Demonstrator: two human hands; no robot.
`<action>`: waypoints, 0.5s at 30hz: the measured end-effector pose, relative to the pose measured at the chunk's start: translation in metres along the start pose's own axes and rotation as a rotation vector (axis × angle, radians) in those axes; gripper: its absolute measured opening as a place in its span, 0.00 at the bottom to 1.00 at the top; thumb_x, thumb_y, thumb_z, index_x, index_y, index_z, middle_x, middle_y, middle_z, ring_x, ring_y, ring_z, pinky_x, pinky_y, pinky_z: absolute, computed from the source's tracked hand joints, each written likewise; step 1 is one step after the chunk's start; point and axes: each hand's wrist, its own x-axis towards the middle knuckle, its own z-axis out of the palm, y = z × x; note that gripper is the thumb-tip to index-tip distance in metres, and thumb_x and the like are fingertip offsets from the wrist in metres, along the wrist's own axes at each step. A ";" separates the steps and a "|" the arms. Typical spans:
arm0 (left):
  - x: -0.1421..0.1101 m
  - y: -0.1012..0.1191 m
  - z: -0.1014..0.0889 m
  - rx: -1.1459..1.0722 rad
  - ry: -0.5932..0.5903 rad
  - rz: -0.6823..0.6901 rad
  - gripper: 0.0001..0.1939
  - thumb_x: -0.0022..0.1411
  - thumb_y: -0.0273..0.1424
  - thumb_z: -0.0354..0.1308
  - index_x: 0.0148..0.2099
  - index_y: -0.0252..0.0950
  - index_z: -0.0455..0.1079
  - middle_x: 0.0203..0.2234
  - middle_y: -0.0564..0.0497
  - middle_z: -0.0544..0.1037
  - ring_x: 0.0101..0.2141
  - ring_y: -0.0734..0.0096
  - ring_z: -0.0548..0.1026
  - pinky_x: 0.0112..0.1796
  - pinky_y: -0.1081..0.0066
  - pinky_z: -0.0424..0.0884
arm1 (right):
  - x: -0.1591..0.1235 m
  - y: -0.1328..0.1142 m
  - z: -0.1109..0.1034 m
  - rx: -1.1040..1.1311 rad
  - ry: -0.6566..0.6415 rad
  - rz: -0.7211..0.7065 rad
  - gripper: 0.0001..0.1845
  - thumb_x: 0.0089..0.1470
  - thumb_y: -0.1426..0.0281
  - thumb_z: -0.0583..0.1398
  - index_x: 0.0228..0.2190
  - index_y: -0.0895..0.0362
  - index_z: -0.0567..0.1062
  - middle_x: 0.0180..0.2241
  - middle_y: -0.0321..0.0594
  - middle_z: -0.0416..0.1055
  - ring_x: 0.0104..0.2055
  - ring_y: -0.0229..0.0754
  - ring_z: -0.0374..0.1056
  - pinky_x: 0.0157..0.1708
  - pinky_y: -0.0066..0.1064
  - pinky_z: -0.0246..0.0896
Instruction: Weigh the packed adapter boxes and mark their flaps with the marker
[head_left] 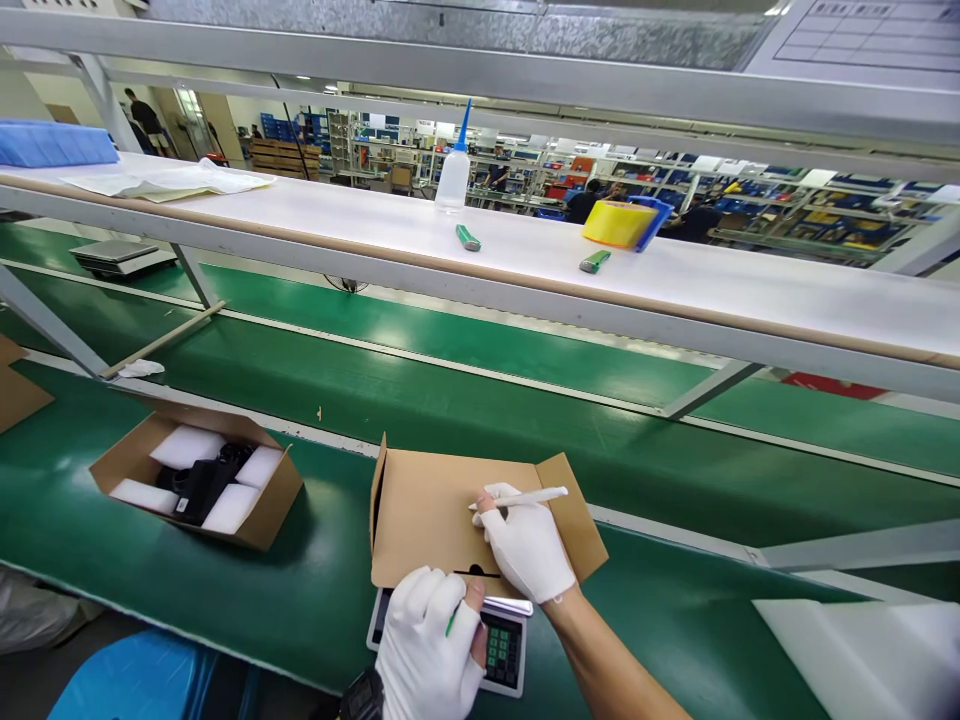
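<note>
My right hand (529,545), in a white glove with bare fingertips, grips a white pen (551,494) over the brown cardboard flap (427,510) of a box. The pen's tip points left, near the thumb. My left hand (429,640), gloved the same way, is curled at the flap's near edge, above a scale (510,655) with a dark keypad. A sliver of green shows between its fingers; what it holds is mostly hidden. The cardboard lies over the scale and hides its top.
Left stands an open carton (277,505) with a black device (202,490) between white foam blocks. White foam (862,650) lies at the right. The shelf (337,215) ahead carries a squeeze bottle (452,180), green cutters (468,238) and yellow tape (619,223). A blue stool (127,680) is below left.
</note>
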 end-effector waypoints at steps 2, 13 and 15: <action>-0.001 0.000 0.000 0.000 0.009 -0.001 0.16 0.62 0.25 0.52 0.50 0.31 0.73 0.36 0.46 0.75 0.35 0.60 0.69 0.42 0.58 0.65 | 0.000 0.000 -0.001 -0.028 0.008 -0.006 0.22 0.57 0.52 0.48 0.29 0.54 0.72 0.25 0.39 0.76 0.30 0.48 0.72 0.34 0.38 0.61; 0.004 -0.003 0.000 0.008 0.021 0.015 0.16 0.62 0.25 0.51 0.51 0.32 0.72 0.36 0.45 0.75 0.35 0.61 0.69 0.41 0.58 0.68 | -0.003 0.004 -0.009 0.141 0.041 -0.034 0.24 0.57 0.50 0.53 0.23 0.56 0.72 0.22 0.41 0.73 0.24 0.43 0.68 0.28 0.35 0.62; 0.003 -0.004 0.001 0.020 0.030 0.042 0.16 0.63 0.26 0.50 0.51 0.32 0.72 0.37 0.45 0.74 0.35 0.62 0.70 0.41 0.58 0.69 | -0.014 0.007 -0.025 0.301 0.140 -0.031 0.26 0.57 0.47 0.56 0.31 0.58 0.75 0.24 0.42 0.74 0.20 0.40 0.65 0.20 0.32 0.59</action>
